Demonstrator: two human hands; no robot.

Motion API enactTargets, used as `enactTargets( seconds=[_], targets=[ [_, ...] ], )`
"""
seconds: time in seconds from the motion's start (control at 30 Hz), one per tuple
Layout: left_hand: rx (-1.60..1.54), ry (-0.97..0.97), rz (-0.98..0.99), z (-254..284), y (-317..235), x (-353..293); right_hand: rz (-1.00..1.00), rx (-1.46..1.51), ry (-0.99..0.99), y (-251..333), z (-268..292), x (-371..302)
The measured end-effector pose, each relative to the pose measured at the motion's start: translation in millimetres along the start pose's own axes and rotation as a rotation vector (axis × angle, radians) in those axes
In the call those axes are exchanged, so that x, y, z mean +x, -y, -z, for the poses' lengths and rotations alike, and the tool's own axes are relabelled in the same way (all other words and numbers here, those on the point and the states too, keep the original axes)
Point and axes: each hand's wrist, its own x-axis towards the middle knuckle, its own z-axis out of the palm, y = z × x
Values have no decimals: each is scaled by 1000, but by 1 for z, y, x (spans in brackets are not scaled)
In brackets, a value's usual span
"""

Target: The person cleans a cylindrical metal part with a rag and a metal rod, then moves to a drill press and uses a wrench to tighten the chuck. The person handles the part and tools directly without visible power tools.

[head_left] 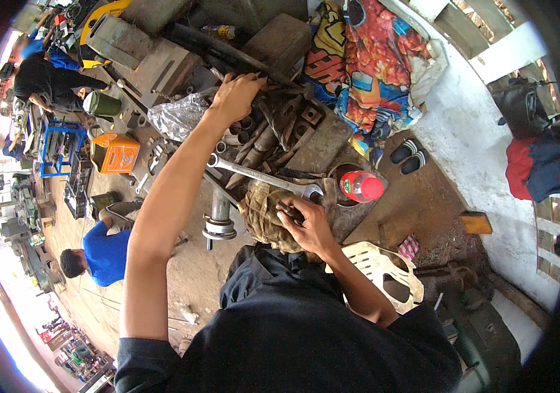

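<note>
My left hand (235, 98) reaches over a heap of metal parts (260, 134) on the far side of the bench. Its fingers look spread and bent over the heap, and their tips are partly lost among the parts. Close to my body, my right hand (312, 229) is closed around a small dark metal piece (291, 212), above a stained brown cloth (260, 213). A large combination wrench (260, 175) lies between my hands, its open end near the right one. Beside the left forearm is a crumpled clear plastic bag (178, 116).
A bottle with a red cap (361, 188) stands right of the wrench. A round metal handle fitting (219, 226) juts out at the bench's near side. A cream plastic chair (384, 272) is at my right. A person in blue (106, 252) crouches at left, near an orange container (116, 154).
</note>
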Motion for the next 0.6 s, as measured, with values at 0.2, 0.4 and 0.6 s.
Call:
enactTargets(
  seconds=[0.2, 0.4, 0.6],
  targets=[
    [-70, -52, -74, 31, 1, -11, 89, -2, -35, -5, -2, 0],
    [-539, -201, -113, 77, -6, -41, 23, 6, 13, -3, 0, -1],
    [-769, -154, -147, 118, -35, -105, 70, -35, 1, -3, -1, -1]
  ],
)
